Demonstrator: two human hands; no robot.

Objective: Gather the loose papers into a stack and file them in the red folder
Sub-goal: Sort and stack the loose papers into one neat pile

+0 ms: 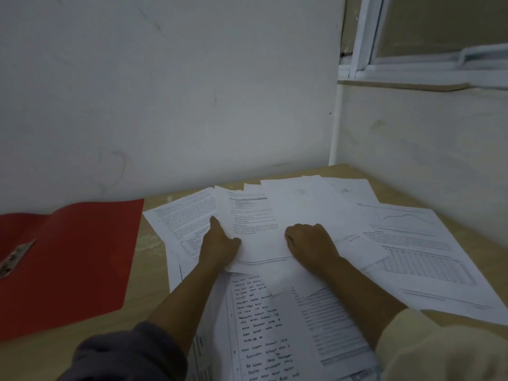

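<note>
White papers (255, 243) at centre frame are pinched at one edge by the left hand (220, 244), the right hand (310, 243) curled on them, grip unclear; raking hastily toward the red folder (68, 257), open at left, could crumple or scatter the fanned sheets.

Your left hand (220, 243) lay partly under a sheet (255, 243), so most of its fingers were out of sight and its grip couldn't be told. Your right hand (310, 243) had its fingertips curled under, hidden too. The red folder (68, 257) ran off the left edge, its metal fastener (16, 258) clipped there as well. The papers (302, 210) spilled past the bottom edge, print too blurred to read.
</note>
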